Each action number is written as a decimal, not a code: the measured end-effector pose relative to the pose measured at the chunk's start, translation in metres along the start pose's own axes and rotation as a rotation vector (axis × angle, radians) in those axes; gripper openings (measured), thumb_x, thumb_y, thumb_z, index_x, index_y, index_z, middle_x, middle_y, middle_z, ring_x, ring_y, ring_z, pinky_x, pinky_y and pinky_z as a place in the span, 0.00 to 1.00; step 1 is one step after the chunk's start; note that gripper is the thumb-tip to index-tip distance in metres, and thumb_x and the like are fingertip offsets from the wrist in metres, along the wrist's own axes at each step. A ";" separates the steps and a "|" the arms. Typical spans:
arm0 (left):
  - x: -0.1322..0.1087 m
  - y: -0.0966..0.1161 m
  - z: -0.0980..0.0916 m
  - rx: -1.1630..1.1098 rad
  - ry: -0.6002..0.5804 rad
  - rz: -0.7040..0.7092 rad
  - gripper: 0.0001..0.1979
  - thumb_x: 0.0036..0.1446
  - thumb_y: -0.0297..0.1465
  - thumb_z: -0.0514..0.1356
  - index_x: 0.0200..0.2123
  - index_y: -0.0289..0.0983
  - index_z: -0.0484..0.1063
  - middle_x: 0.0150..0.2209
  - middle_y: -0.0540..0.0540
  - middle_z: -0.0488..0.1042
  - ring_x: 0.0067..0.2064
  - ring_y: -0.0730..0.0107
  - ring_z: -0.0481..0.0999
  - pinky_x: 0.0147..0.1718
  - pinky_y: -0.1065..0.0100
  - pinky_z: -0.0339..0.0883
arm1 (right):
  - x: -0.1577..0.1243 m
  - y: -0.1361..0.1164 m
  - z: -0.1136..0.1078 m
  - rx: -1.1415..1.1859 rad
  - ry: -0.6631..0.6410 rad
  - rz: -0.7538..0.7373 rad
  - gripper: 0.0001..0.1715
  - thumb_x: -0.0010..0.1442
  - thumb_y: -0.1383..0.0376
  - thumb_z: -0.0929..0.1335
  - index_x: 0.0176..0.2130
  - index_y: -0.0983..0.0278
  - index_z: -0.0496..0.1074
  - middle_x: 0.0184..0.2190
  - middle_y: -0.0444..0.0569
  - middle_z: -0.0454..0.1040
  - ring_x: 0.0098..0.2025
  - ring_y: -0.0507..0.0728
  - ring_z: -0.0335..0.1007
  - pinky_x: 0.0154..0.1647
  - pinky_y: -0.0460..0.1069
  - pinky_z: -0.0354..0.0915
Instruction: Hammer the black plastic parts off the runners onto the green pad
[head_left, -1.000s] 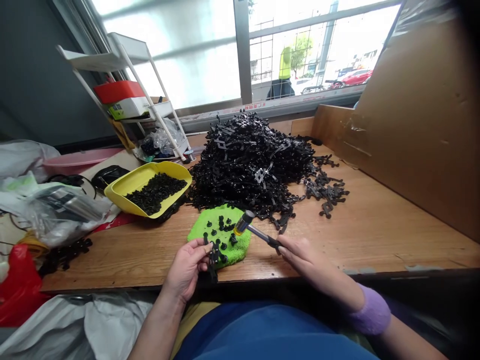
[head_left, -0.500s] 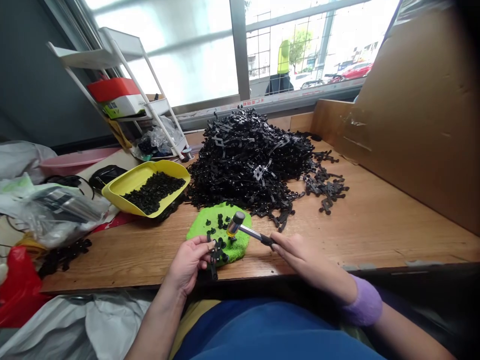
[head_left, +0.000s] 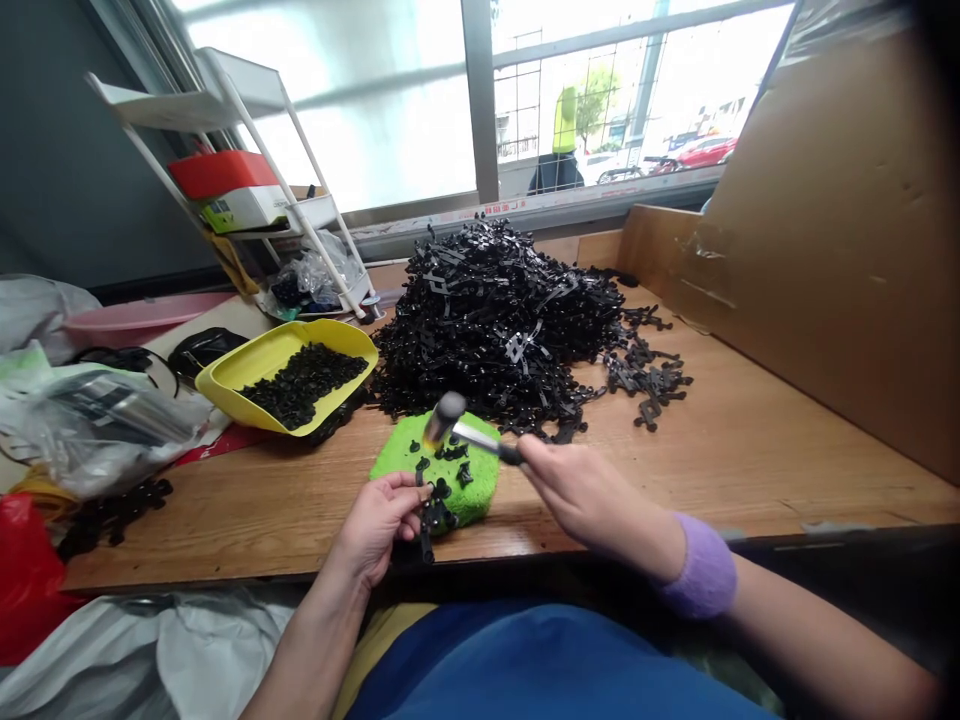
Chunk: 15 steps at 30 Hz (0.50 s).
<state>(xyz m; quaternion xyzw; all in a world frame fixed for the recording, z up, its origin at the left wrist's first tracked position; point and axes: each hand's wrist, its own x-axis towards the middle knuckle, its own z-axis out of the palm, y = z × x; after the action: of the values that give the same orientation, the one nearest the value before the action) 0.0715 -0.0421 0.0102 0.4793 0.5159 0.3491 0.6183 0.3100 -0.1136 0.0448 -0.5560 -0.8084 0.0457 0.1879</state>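
Note:
My right hand (head_left: 574,485) is wrapped round the dark grip of a small mallet (head_left: 480,440), whose blurred head hangs over a green cloth pad (head_left: 397,440). At the pad's front left, my left hand (head_left: 386,520) pinches a black plastic part (head_left: 429,530) between thumb and fingers. Several small black knobs (head_left: 442,488) sit around that part, and I cannot tell which are fixed to it. More loose black pieces (head_left: 465,473) lie on the green cloth, beneath and beside the mallet.
Behind the pad rises a large heap of black plastic parts (head_left: 495,320). To its left, a yellow scoop tray (head_left: 217,385) holds small black pieces. A cardboard sheet (head_left: 825,250) stands along the right side, and a white rack (head_left: 247,100) at the back left.
The mallet and my right hand have moved left and its head is now higher over the pad. My left hand keeps its hold on the black part. The view has shifted slightly.

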 end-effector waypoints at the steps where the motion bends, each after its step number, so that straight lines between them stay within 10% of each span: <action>1: 0.000 0.000 0.000 0.001 -0.009 -0.003 0.13 0.40 0.32 0.67 0.27 0.32 0.67 0.16 0.54 0.65 0.13 0.85 0.60 0.10 0.82 0.51 | 0.000 0.000 0.000 -0.027 -0.030 -0.014 0.09 0.65 0.67 0.56 0.33 0.63 0.60 0.21 0.44 0.64 0.20 0.52 0.57 0.21 0.47 0.44; 15: -0.001 0.000 0.001 0.012 -0.001 -0.022 0.13 0.41 0.30 0.67 0.28 0.31 0.68 0.16 0.53 0.66 0.13 0.85 0.59 0.10 0.83 0.53 | 0.003 -0.003 0.007 -0.143 -0.066 0.015 0.10 0.65 0.66 0.56 0.35 0.64 0.63 0.22 0.46 0.65 0.20 0.53 0.58 0.21 0.48 0.43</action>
<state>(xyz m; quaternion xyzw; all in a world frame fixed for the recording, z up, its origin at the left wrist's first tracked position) 0.0726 -0.0436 0.0101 0.4776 0.5227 0.3389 0.6195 0.3038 -0.1117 0.0401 -0.5723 -0.8111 0.0077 0.1207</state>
